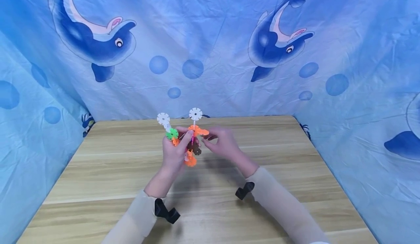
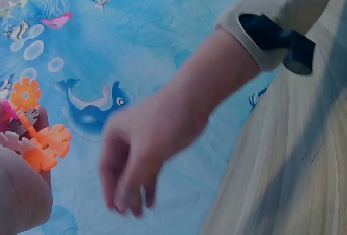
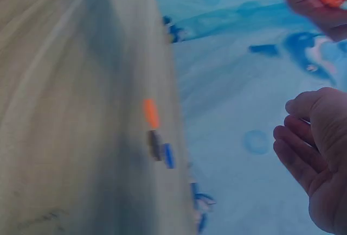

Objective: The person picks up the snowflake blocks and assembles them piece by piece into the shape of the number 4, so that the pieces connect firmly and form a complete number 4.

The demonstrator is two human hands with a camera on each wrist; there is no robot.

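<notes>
A snowflake-disc model (image 1: 190, 142) is held above the wooden table (image 1: 98, 171) by the left hand (image 1: 175, 153).

Two white discs (image 1: 195, 114) are counted on top, one green disc (image 1: 171, 134) at the left, and about four orange discs (image 1: 198, 130), though blur makes that count uncertain. The model is gripped by curled left fingers; the right hand (image 1: 221, 143) is seen just beside it, fingers loosely spread, nothing held. A blue dolphin-print cloth (image 1: 210, 47) is hung behind and at both sides.

Toy (image 1: 188, 142) above table (image 1: 98, 171) (between both hands).
</notes>
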